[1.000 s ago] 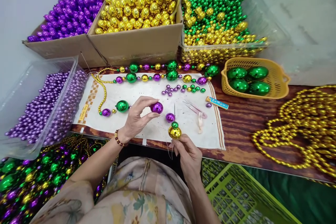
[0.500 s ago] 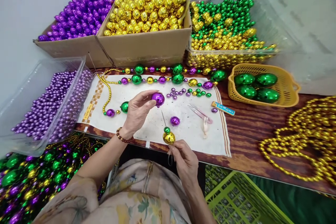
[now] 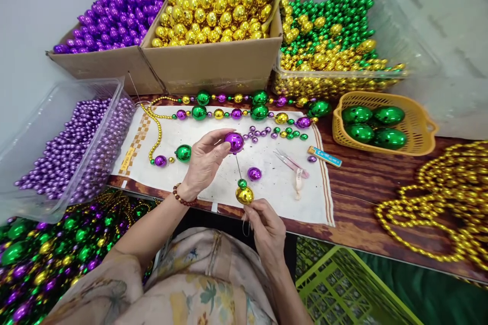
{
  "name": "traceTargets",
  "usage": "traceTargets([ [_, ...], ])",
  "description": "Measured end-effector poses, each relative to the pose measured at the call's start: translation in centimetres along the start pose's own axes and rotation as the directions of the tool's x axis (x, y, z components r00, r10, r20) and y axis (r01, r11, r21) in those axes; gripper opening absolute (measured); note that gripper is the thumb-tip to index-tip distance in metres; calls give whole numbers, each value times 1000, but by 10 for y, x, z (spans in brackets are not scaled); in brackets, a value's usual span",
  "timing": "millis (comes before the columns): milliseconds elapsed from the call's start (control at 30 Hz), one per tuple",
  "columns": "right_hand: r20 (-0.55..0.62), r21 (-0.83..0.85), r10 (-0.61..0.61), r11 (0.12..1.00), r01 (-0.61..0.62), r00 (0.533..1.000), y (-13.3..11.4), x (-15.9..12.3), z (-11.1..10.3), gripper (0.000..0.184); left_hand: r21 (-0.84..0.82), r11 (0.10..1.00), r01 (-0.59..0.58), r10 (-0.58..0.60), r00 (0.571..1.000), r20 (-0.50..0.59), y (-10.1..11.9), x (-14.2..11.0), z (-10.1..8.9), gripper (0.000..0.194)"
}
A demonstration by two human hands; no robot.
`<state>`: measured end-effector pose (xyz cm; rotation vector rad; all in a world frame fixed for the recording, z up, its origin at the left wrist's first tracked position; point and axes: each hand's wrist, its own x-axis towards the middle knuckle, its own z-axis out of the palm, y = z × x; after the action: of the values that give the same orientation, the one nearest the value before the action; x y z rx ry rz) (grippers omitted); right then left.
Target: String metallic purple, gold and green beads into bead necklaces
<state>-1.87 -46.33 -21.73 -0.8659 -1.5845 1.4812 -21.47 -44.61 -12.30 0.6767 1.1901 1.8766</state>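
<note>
My left hand (image 3: pixel 204 160) pinches a shiny purple bead (image 3: pixel 234 141) between thumb and fingers above the white cloth. Below it, my right hand (image 3: pixel 266 226) is closed on the lower end of a long thin needle (image 3: pixel 238 166), just under a gold bead (image 3: pixel 244 195). A small green bead (image 3: pixel 242 183) sits on the needle above the gold one. The needle's tip reaches the underside of the purple bead; whether it has entered the hole I cannot tell. A loop of thread hangs by my right fingers. Another purple bead (image 3: pixel 254 173) lies on the cloth nearby.
Strung beads (image 3: pixel 218 114) cross the back of the cloth (image 3: pixel 213 188). Tweezers (image 3: pixel 290 162) and a blue-labelled cutter (image 3: pixel 325 157) lie right. Boxes of purple and gold beads (image 3: pixel 213 66), clear tubs (image 3: pixel 120 111) and a yellow basket (image 3: pixel 337 137) surround the work; gold strands (image 3: pixel 419 213) lie far right.
The needle's tip and the purple bead have come together, where a gap showed before. Both hands have shifted only slightly, and the camera view has moved a little.
</note>
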Motion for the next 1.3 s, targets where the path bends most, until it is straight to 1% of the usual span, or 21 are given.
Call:
traceTargets([
  [167,-20,40,-7,999,8,1000,-2,2,4,13,-34,999,-10,11,999,31,-4,-5,3,32],
  [233,-38,55,4,998,-2,999,-3,3,7,13,-20,1000,-22,23,999,40,-6,-10,5,32],
  [367,-76,69,-14,997,19,997,-4,5,15,18,52,994,-93,88,992,88,-8,-22,8,29],
  [467,-92,85,-36,995,44,995,-3,5,19,19,55,991,-123,117,988,100,-7,-27,9,29],
  [567,-96,95,-42,994,51,995,-5,5,21,19,26,995,-101,99,992,76,-5,-26,9,31],
  [633,-100,101,-42,994,52,994,-6,5,21,20,-10,998,-63,64,996,63,-3,-24,10,32],
  [700,-106,114,-42,992,55,993,-6,5,21,19,-50,998,-26,30,997,68,-3,-23,10,33],
  [767,-123,128,-40,990,55,992,-6,6,21,19,-60,998,-15,20,997,79,-3,-25,9,32],
  [867,-144,138,-22,990,42,989,-3,7,21,19,19,998,-67,64,991,116,-3,-30,8,32],
  [967,-137,145,-24,988,44,990,-1,7,20,17,93,988,-127,110,980,168,-2,-34,6,32],
  [1033,-122,143,-46,988,64,991,0,6,18,17,82,988,-134,117,975,190,-1,-34,5,31],
  [1133,-90,113,-98,988,108,991,1,6,14,16,32,996,-85,75,968,239,0,-33,4,29],
  [1200,-94,99,-127,986,136,987,1,6,13,16,9,998,-67,62,961,270,0,-32,5,31],
  [1300,-90,128,-126,982,137,988,0,6,14,16,-31,990,-136,140,954,266,-1,-32,10,32],
])
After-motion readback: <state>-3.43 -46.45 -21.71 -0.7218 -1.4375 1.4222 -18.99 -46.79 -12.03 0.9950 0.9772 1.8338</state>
